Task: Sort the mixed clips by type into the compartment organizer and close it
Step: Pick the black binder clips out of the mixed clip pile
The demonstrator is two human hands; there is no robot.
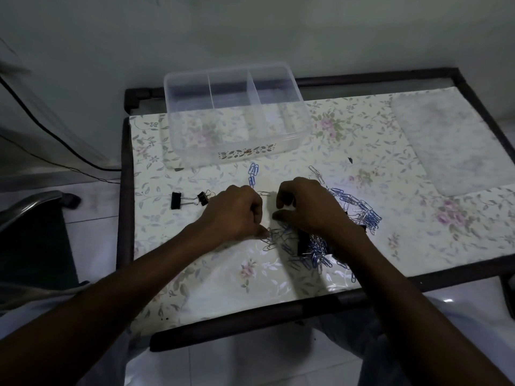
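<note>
The clear compartment organizer (178,126) stands open at the back of the table, its three compartments holding nothing. A mixed pile of blue and silver paper clips (359,210) with black binder clips (302,242) spreads over the middle. My left hand (237,213) is curled in a fist, and its thumb and forefinger pinch silver paper clips (271,236) at the pile's left edge. My right hand (306,207) arches over the pile with bent fingers, and what lies under its palm is hidden. Two black binder clips (176,200) lie apart at the left. A few blue clips (253,174) lie in front of the organizer.
A translucent lid (451,143) lies flat at the back right of the flowered tablecloth (223,285). One silver clip (263,193) lies between my hands. A dark table frame (124,218) borders the cloth. A chair (30,207) stands left of the table.
</note>
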